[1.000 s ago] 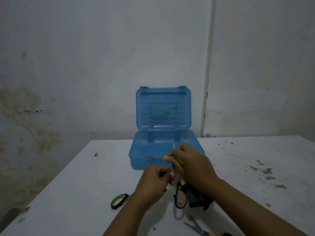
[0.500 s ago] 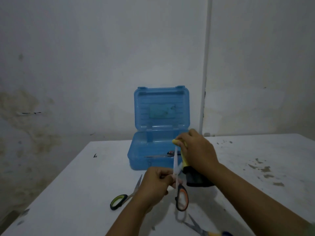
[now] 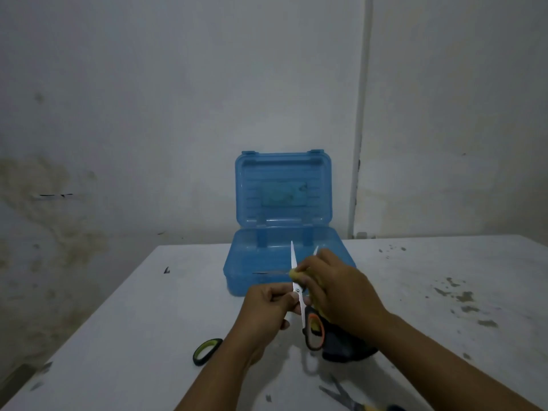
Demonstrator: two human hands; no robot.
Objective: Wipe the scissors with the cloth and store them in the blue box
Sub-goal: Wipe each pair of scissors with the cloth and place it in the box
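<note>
Half a second ago the blades of the orange-and-black-handled steel scissors lay together; now they stand apart in a narrow V, tips toward 12 o'clock in front of the translucent blue plastic box. The right hand has come down from the blade tips to the pivot, its fingers curled round the yellow cloth with a dark underside and pressing it on the right blade. The left hand still pinches the scissors beside the pivot screw, fingers closed on the metal.

The box sits at 12 o'clock of the hands on the stained white table, lid upright against the wall, with a pair of scissors dimly visible through its front wall. At 8 o'clock of the hands a green-and-black scissor handle shows on the table, its blades hidden by the left forearm. At 5 o'clock, at the lower frame edge, lies another pair of scissors with grey blades. The cloth's dark end hangs under the right wrist, touching the table.
</note>
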